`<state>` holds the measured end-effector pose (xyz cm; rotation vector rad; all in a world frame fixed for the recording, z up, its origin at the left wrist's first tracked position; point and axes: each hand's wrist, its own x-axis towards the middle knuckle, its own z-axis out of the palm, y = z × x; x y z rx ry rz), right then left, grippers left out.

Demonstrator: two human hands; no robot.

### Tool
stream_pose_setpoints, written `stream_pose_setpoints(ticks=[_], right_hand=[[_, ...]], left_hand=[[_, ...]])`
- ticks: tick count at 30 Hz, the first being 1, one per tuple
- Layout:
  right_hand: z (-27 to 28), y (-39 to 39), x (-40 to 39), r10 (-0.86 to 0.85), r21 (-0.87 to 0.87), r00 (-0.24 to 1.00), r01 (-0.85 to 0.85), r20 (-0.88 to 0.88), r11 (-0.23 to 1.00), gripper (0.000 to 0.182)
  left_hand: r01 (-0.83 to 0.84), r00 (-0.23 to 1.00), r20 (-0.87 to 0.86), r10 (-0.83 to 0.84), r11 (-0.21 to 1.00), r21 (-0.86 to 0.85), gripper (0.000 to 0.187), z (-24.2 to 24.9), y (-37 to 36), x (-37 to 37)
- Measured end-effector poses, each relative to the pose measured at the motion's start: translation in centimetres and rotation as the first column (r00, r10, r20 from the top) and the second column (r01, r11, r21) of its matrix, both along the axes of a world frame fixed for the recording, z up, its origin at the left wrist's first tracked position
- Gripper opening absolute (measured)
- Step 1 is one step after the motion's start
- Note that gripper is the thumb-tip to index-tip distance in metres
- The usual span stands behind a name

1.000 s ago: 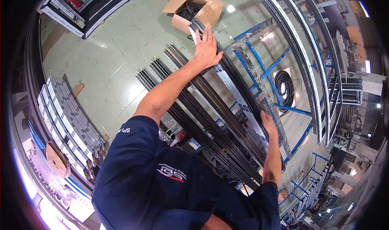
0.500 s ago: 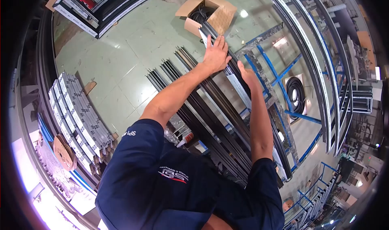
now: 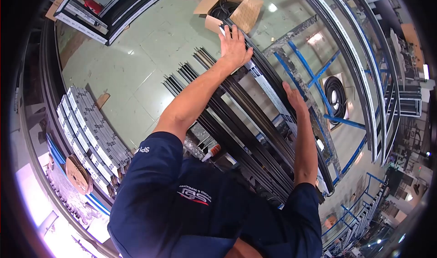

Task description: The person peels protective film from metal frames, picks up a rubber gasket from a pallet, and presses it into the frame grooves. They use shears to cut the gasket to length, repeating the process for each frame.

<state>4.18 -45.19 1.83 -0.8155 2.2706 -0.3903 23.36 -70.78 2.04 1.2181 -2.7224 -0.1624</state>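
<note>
A long dark metal profile with a white-labelled side (image 3: 268, 92) runs diagonally from the cardboard box down toward my right side. My left hand (image 3: 234, 48) lies on its far end, fingers stretched out and slightly apart. My right hand (image 3: 295, 96) is against the profile's right edge, nearer my body. Its thumb side shows, but most of its fingers are hidden. Beside the profile, to the left, several thin dark bars (image 3: 227, 123) lie in parallel bundles. An orange-and-white bottle (image 3: 211, 152) sits near my chest, among the things under the bars.
The open cardboard box (image 3: 246, 14) holds black coiled strip. Blue metal framing (image 3: 322, 71) and a black coil (image 3: 334, 96) are at right. Large curved-looking frames (image 3: 346, 53) stand beyond. Stacked labelled profiles (image 3: 86, 133) and a brown reel (image 3: 77, 174) are at left.
My left hand has shifted up along the profile toward the box. My right hand has moved down and right along its edge, so the hands are farther apart.
</note>
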Motion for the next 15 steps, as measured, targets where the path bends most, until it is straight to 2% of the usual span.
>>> stream_pose_setpoints(ticks=[3, 6, 8, 9, 11, 13, 15], right_hand=[[-0.4, 0.7, -0.2, -0.004, -0.012, 1.0, 0.004, -0.011, 1.0, 0.095], [-0.6, 1.7, -0.8, 0.003, 0.011, 1.0, -0.003, -0.027, 1.0, 0.092], [-0.6, 3.2, -1.2, 0.006, 0.035, 0.999, -0.004, -0.047, 0.999, 0.09], [-0.6, 4.3, -0.7, 0.0, -0.115, 0.995, -0.011, -0.096, 0.993, 0.081], [-0.3, 7.4, 0.3, -0.037, -0.243, 0.924, -0.061, -0.38, 0.968, 0.066], [-0.4, 11.2, 0.8, -0.129, -0.278, 0.879, -0.005, -0.459, 0.961, 0.06], [-0.2, 14.4, 2.4, -0.159, -0.352, 0.846, -0.035, -0.508, 0.935, 0.061]], left_hand=[[-0.01, 1.0, -0.028, 0.01, 1.0, 0.016, 0.083, -0.2, -0.1, -0.2], [-0.014, 1.0, 0.023, 0.013, 1.0, 0.016, 0.084, 0.2, 0.0, -0.3], [-0.02, 0.998, -0.055, 0.021, 1.0, 0.021, 0.085, -0.1, 0.1, -0.1], [-0.021, 0.994, -0.107, 0.024, 0.999, 0.029, 0.085, -0.6, 0.2, 0.0], [-0.017, 0.974, -0.226, 0.031, 0.998, 0.063, 0.084, -0.8, 0.1, 0.5], [0.02, 0.946, -0.323, 0.01, 0.996, 0.091, 0.082, -0.5, -0.4, 1.0], [0.04, 0.886, -0.464, 0.02, 0.992, 0.12, 0.078, -1.0, -1.2, 1.3]])
